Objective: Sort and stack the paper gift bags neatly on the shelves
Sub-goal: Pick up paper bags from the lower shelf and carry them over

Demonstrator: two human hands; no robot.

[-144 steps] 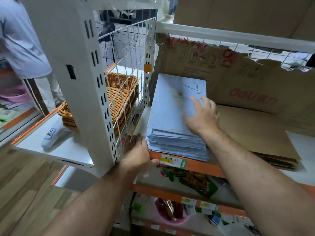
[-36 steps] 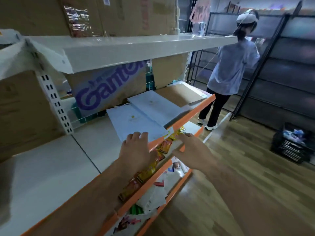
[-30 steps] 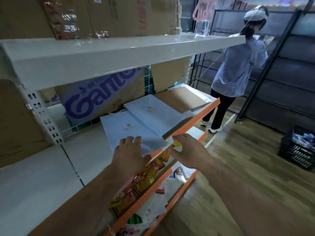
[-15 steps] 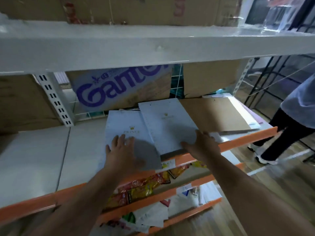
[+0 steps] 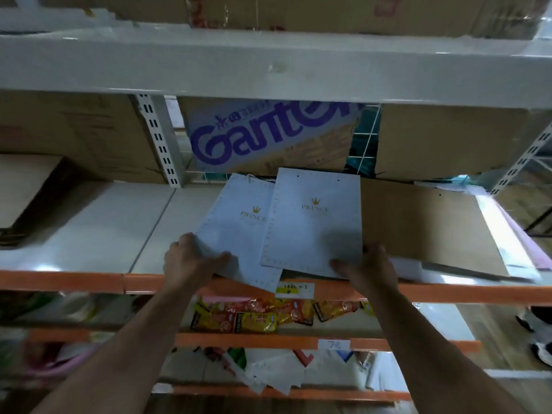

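Observation:
Two flat pale-blue paper gift bags with a gold crown logo lie on the middle shelf (image 5: 89,234). The left bag (image 5: 236,234) is skewed and overhangs the orange front edge; my left hand (image 5: 191,261) grips its near left corner, thumb on top. The right bag (image 5: 313,225) tops a stack and partly overlaps the left one. My right hand (image 5: 367,264) holds that stack's near right corner, thumb on the top bag. A flat brown paper bag (image 5: 424,228) lies to the right.
The white upper shelf (image 5: 268,64) hangs low overhead. A "Ganten" carton (image 5: 268,135) and brown cartons (image 5: 448,138) line the back. A flat cardboard stack (image 5: 21,189) sits at far left. Snack packets (image 5: 268,315) fill the lower shelf. A person's shoe (image 5: 540,336) shows at right.
My view has swung to face the shelf squarely. Both hands slid from lying flat on the bags to holding their near corners, and the left bag turned more askew.

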